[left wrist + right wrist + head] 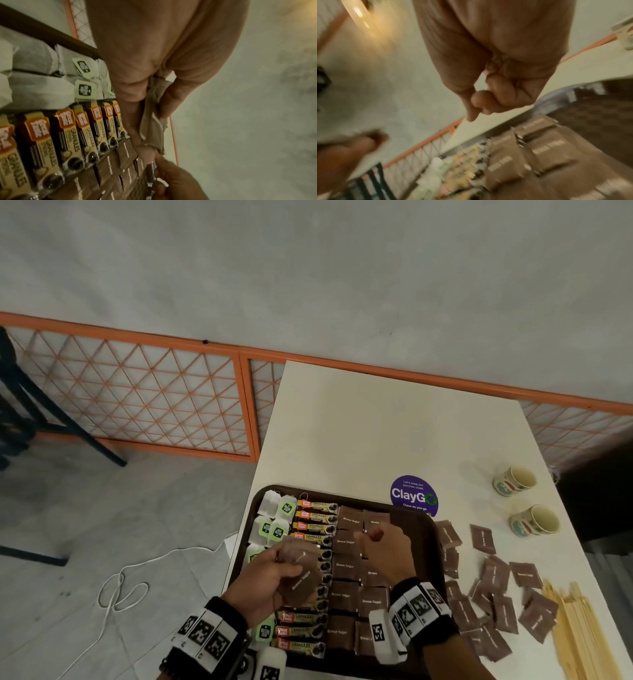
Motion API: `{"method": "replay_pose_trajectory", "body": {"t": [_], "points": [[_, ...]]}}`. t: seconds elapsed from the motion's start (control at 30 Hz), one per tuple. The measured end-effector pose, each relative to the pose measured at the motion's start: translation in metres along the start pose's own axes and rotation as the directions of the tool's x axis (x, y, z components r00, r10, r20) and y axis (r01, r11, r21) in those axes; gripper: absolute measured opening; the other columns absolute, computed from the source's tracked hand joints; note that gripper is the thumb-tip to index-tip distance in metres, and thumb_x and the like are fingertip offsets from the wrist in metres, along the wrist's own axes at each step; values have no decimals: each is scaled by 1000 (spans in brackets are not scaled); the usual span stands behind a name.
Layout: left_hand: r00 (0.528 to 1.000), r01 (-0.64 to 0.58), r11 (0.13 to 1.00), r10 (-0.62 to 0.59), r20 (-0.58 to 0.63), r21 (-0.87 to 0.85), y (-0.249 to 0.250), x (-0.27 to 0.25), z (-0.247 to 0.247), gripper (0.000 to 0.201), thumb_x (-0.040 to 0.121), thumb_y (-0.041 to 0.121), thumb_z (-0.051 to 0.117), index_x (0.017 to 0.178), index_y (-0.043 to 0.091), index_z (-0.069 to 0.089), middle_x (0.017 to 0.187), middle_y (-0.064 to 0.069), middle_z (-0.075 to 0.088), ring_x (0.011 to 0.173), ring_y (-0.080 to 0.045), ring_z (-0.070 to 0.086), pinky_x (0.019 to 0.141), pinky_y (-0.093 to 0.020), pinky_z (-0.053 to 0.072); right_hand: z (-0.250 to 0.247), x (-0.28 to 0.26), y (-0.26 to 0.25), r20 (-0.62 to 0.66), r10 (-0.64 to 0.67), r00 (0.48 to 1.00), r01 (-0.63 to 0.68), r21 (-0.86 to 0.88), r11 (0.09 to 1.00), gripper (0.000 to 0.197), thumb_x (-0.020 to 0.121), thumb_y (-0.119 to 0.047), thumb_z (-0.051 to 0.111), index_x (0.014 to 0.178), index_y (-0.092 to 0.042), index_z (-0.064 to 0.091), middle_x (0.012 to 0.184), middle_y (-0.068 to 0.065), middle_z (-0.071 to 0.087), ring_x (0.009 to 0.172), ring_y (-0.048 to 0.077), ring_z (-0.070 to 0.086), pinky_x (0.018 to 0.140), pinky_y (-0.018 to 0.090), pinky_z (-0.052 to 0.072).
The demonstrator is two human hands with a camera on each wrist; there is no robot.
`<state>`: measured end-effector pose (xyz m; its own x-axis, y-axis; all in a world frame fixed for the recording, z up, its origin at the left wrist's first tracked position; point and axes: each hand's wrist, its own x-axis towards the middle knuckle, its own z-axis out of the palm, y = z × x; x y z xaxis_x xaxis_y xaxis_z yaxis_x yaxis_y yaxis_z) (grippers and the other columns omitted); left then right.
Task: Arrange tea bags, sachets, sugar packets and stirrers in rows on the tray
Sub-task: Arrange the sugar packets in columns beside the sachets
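Sugar packets (298,573): a small stack is held in the left hand (263,583), fingers and thumb curled round it, above the sachets (313,525) on the tray (423,529). The right hand (385,553) hovers over the sugar rows (346,566) with fingers curled; the right wrist view shows nothing between them. In the head view its fingertips are hidden, so a thin packet there cannot be ruled out.

Tray layout: tea bags (274,529) at the left, sachets next, brown sugar rows at centre. The right part of the tray is bare. Loose packets (495,577) lie on the table (376,422) right of the tray, with stirrers (575,631) further right.

Handling, judged: packets are light, flat paper, soft and easily creased, and slide over one another. Pinch one by an edge or corner, peel it off the stack, and lay it flat beside its neighbour. Avoid squeezing the filled centre; seams may split.
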<state>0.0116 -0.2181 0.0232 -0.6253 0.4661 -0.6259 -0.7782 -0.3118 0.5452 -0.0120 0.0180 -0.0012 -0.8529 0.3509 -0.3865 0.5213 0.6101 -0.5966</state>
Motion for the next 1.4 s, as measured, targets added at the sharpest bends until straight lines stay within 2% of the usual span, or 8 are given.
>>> {"method": "replay_pose_trajectory", "body": {"t": [0.2,0.4,0.53,0.73,0.97,1.03,1.17,1.4], "points": [[994,-53,997,59,-97,59,-5,10,26,28,90,-5,58,116,3,64,112,-24,67,98,-34,65,78,-51,58,-24,-49,-24,455,-232,860,153,204,967,27,82,-46,74,86,-19,71,79,6,74,53,4,59,53,18,47],[992,2,1000,1,-126,18,-11,15,47,20,98,11,53,108,5,69,103,-22,71,89,-36,70,68,-47,60,-32,-47,0,364,-197,910,68,338,939,13,86,-20,74,85,-7,72,66,7,70,52,8,56,52,17,44],[973,-18,994,42,-225,106,-23,22,47,18,95,2,57,110,5,68,114,-24,68,104,-40,67,77,-51,60,-33,-47,30,385,-107,917,-37,348,937,12,89,-19,71,87,-7,72,72,10,71,56,10,57,55,18,46],[940,-34,992,74,-332,123,-34,18,32,18,96,0,56,111,3,65,93,-20,71,91,-37,71,77,-50,60,-27,-5,78,254,192,948,-297,484,823,13,92,-12,66,93,1,70,72,8,65,50,7,48,42,15,38],[949,-26,997,48,-313,75,-26,15,25,18,96,9,58,111,5,67,111,-28,67,99,-41,69,72,-48,59,-9,30,84,177,274,945,-324,408,853,14,85,-19,75,78,-8,71,67,6,70,47,11,50,42,22,43],[956,-15,999,23,-291,29,-22,16,29,20,97,15,57,111,6,67,111,-28,67,97,-40,68,76,-53,59,-8,30,82,91,283,955,-297,274,915,22,80,-32,79,75,-13,70,70,1,72,56,12,59,56,28,52],[977,22,989,-53,-208,-149,-17,17,34,33,101,24,45,119,2,63,113,-31,66,101,-41,66,86,-58,54,-26,15,66,-41,174,984,-165,158,974,21,84,-36,75,79,-18,66,78,-5,68,73,6,60,60,20,40],[984,-9,999,1,-177,-46,-12,20,50,22,100,13,50,116,4,62,114,-27,66,100,-41,66,66,-46,60,-41,-22,11,193,-247,950,213,182,960,18,86,-43,68,84,-26,72,79,-6,72,77,7,67,73,23,53]]}}
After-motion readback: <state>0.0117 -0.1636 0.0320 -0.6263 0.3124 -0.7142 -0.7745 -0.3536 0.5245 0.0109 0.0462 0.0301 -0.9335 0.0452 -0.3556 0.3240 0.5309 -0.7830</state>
